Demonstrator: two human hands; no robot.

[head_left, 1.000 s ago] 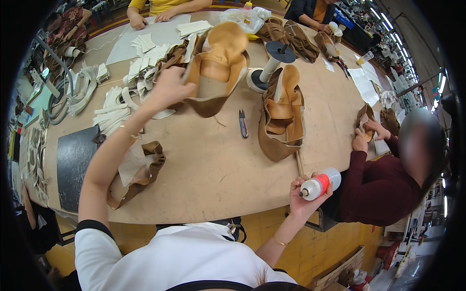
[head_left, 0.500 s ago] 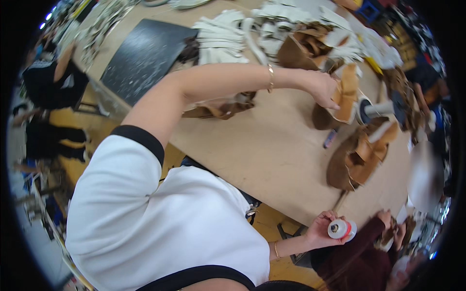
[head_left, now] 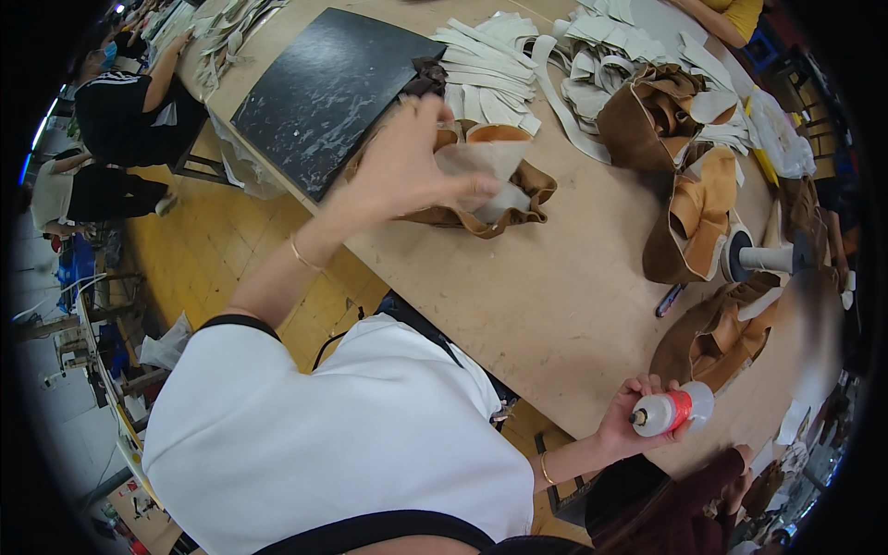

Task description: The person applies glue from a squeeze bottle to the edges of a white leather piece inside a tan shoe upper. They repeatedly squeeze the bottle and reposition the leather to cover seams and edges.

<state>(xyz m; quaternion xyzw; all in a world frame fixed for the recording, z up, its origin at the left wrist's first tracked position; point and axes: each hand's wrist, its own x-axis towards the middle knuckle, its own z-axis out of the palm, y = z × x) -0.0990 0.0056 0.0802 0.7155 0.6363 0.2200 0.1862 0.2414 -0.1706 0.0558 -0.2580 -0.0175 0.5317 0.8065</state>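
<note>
My left hand (head_left: 407, 162) is over a brown leather piece (head_left: 513, 208) with a pale inner face, which lies at the table edge beside a black board (head_left: 333, 92). Its fingers are spread, a little blurred, and I see nothing held in them. Whether they touch the leather is hard to tell. At the lower right, my right hand (head_left: 624, 427) is closed round a white squeeze bottle (head_left: 655, 414) with a red band and a dark tip. The bottle is tilted, its tip pointing left, just over the table's near edge.
More folded brown leather pieces (head_left: 698, 217) lie on the right of the table (head_left: 518, 296), near a spool of white thread (head_left: 763, 259) and a small dark-handled tool (head_left: 670, 300). Piles of pale strips (head_left: 490, 69) spread across the back. Other people sit at left and lower right.
My left hand has left the brown leather piece on the right and swung left to the one beside the black board. The bottle stays in my right hand. The view has shifted.
</note>
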